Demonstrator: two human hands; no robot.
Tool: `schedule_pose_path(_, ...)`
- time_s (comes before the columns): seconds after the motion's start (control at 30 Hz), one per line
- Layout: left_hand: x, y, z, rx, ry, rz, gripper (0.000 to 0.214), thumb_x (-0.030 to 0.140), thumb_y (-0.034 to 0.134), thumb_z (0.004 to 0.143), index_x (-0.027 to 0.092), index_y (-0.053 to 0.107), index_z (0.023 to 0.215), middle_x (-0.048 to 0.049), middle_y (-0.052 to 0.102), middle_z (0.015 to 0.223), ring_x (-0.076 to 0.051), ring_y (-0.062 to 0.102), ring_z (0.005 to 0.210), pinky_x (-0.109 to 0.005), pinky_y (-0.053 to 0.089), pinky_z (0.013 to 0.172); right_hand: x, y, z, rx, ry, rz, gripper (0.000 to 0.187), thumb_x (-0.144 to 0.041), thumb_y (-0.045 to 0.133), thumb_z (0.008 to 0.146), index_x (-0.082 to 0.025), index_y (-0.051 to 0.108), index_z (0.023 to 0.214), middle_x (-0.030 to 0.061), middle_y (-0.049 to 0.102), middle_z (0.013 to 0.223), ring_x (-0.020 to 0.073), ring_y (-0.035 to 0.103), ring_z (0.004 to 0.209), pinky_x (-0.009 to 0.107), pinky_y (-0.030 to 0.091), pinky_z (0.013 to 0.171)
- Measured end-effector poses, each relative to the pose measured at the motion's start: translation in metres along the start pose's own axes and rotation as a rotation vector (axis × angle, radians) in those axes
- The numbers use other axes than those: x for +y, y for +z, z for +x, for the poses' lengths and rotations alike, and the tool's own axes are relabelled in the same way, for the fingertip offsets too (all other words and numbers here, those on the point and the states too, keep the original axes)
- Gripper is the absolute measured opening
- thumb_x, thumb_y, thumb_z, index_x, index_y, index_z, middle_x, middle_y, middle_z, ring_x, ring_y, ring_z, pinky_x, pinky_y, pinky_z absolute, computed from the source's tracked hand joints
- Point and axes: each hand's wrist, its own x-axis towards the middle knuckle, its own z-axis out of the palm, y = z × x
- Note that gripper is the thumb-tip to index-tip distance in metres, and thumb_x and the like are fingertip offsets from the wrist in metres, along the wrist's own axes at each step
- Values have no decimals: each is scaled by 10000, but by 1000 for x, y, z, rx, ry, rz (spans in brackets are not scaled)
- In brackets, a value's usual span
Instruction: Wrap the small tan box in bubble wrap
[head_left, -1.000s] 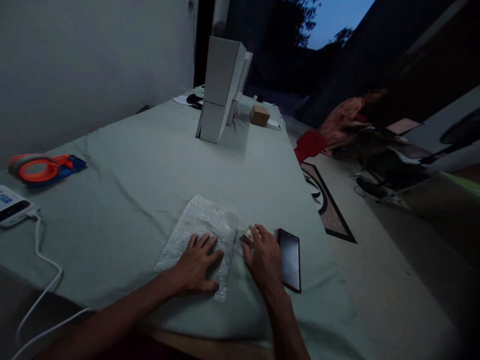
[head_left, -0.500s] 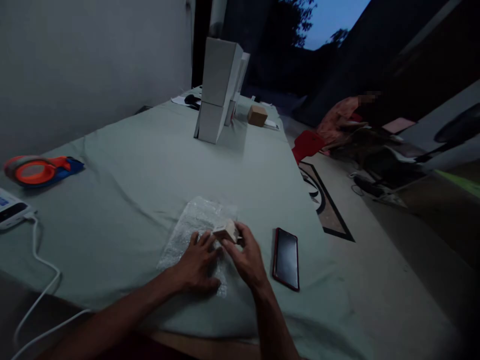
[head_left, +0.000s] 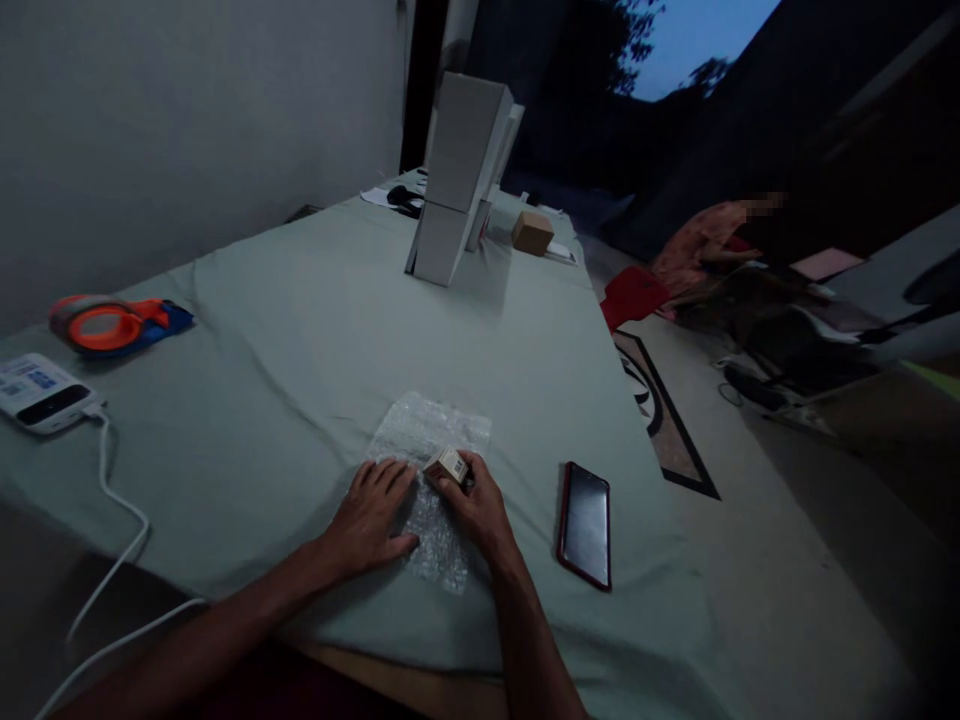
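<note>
A sheet of bubble wrap [head_left: 433, 435] lies on the green tablecloth [head_left: 300, 340] in front of me. My left hand [head_left: 369, 520] rests flat on its left part, fingers spread. My right hand [head_left: 475, 505] pinches a small tan box [head_left: 448, 465] and holds it on the middle of the wrap, just right of my left fingertips.
A dark phone in a red case [head_left: 586, 522] lies right of my hands. An orange tape dispenser [head_left: 112, 323] and a white power bank [head_left: 41, 392] with a cable sit at the left. White boxes [head_left: 459, 180] and a brown box [head_left: 532, 233] stand far back. A person sits at the right.
My right hand picked up the small box beside the phone and carried it left onto the bubble wrap. My left hand stayed flat on the wrap.
</note>
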Motion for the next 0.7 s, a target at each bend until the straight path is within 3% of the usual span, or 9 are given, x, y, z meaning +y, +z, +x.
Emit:
schedule_pose_path(0.3, -6, 6, -2, 33, 21, -30, 848, 440, 663, 714, 159, 297, 1426, -142, 432, 1442, -316, 334, 1355, -489, 181, 1155, 18, 10, -4, 1, -257, -220, 488, -237, 614, 776, -203, 543, 1258, 102, 608, 1237, 259, 546, 1143, 435, 419, 1008)
schedule_pose_path(0.43, -5, 5, -3, 37, 10, -45, 832, 384, 656, 706, 153, 300, 1422, -146, 434, 1437, -315, 342, 1353, -486, 176, 1158, 22, 8, -5, -26, -221, -234, 562, -250, 619, 789, -196, 486, 1332, 113, 565, 1313, 256, 526, 1201, 441, 402, 1036)
schedule_pose_path(0.7, -6, 3, -2, 44, 31, -75, 851, 409, 657, 700, 174, 287, 1429, -134, 433, 1434, -310, 339, 1347, -489, 184, 1154, 11, 10, -7, -17, -216, -293, 428, -255, 614, 793, -197, 544, 1211, 94, 624, 1191, 244, 570, 1093, 429, 433, 969)
